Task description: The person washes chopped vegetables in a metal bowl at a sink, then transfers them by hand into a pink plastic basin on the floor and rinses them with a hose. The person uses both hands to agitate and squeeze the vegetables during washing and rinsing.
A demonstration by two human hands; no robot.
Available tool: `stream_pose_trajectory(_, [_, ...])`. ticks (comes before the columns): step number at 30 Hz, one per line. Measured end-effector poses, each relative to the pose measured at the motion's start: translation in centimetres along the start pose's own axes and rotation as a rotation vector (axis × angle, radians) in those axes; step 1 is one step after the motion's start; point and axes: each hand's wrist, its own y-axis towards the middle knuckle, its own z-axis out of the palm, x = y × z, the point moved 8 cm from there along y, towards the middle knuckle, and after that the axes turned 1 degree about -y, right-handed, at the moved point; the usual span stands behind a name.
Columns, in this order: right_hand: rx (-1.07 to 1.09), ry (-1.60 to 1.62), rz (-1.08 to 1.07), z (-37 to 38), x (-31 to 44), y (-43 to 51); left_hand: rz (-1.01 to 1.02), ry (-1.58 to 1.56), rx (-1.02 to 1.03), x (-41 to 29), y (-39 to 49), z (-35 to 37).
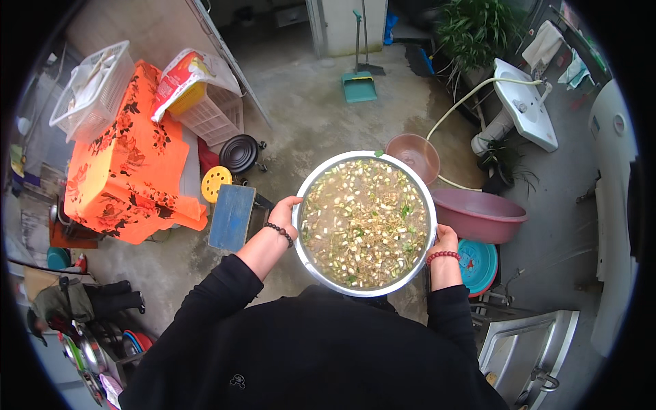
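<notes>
A large round metal basin [431,215] is held up in front of my body. Cloudy water [330,205] fills it, with many chopped pale and green vegetable pieces [376,225] and stringy roots floating on top. My left hand [285,212] grips the rim on the left side, its fingers mostly hidden behind the metal. On the opposite side my right hand [446,240] grips the rim, fingers partly out of sight. A small green leaf [378,153] sticks to the far rim.
A brown basin [416,156], a larger reddish tub [479,212] and a turquoise basin [479,264] stand at right. A hose [458,105] runs from the white washbasin [528,110]. Left are a blue-topped stool [231,216] and an orange-covered table [128,169]. A person [77,302] stands far left.
</notes>
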Motion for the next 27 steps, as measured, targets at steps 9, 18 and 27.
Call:
stream_pose_trajectory(9, [-0.151,0.128,0.04,-0.8,-2.0,-1.2,-0.083,0.07,-0.118,-1.6,2.7,-1.7])
stream_pose_trajectory(18, [-0.316,0.311,-0.029,-3.2,-4.6,-3.6,-0.188,0.281,-0.109,-3.1,7.6,-0.7])
stream_pose_trajectory(27, [-0.625,0.447,-0.225,5.4,-4.4,-2.6,-0.395,0.521,0.149,-13.2,18.7,12.3])
